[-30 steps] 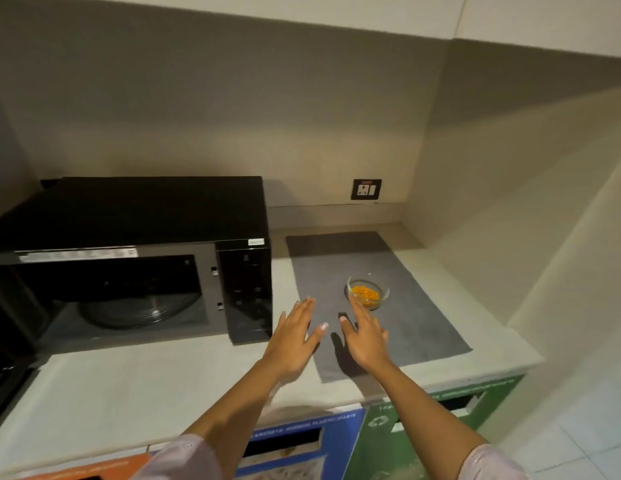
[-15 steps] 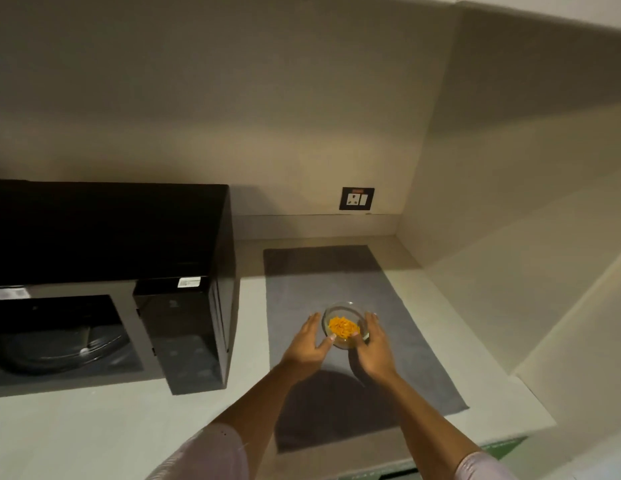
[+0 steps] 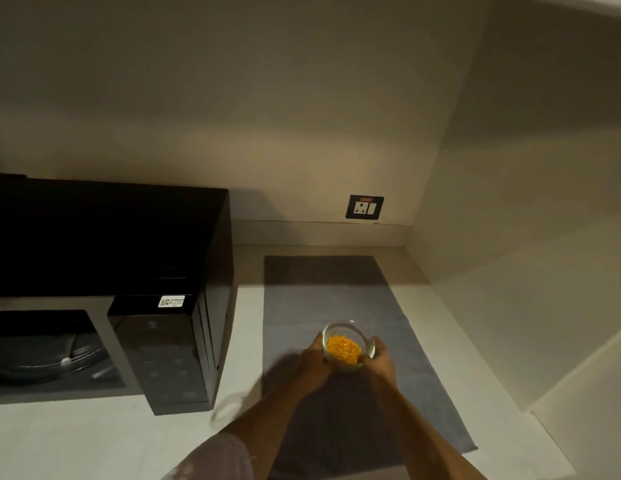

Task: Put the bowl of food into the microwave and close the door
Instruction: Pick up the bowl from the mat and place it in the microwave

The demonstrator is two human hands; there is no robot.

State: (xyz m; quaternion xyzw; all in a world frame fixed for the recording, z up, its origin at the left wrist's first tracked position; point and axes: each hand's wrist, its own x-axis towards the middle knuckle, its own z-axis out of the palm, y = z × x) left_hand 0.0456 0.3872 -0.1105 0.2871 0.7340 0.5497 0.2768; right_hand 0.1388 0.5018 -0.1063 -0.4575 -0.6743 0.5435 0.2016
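Over the grey mat [image 3: 337, 299], round glass bowl [image 3: 349, 344] upright, mouth up, both hands' fingers clamped around its sides.

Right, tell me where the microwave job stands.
Done: the microwave cavity shows open, its turntable bare. In hand: the left hand and right hand clasp the glass bowl of orange food over the grey mat. Left: carry it leftward into the cavity, set it down, close the door, which is out of view.
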